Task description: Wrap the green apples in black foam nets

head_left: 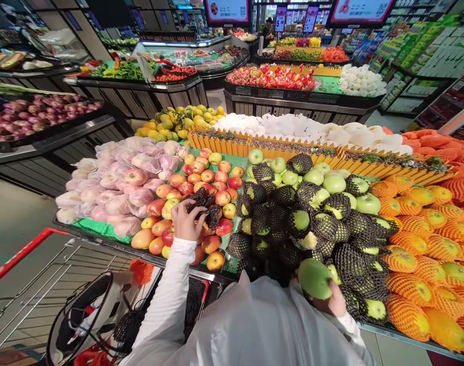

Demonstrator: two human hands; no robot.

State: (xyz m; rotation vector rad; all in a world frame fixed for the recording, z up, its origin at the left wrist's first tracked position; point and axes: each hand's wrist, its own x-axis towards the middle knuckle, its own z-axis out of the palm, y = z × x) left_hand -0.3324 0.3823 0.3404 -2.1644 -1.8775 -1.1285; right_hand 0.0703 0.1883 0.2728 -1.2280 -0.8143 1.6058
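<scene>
My left hand point(186, 222) is closed around a bunch of crumpled black foam fruit nets point(205, 203), held over the pile of red-and-yellow apples point(173, 180). Low at the right, close to my body, my right hand point(336, 300) grips a bare green apple point(314, 278); its fingers are partly hidden behind the fruit. Beyond that hand lies a heap of green apples point(334, 184), many of them in black foam nets and some bare at the back.
Bagged pinkish fruit point(121, 178) fills the display's left, orange-netted fruit point(414, 259) its right. A yellow slatted divider point(292, 149) runs behind, with white-netted fruit point(277, 124) beyond. At lower left stands a shopping cart with a red handle point(24, 256), holding a bag point(79, 315).
</scene>
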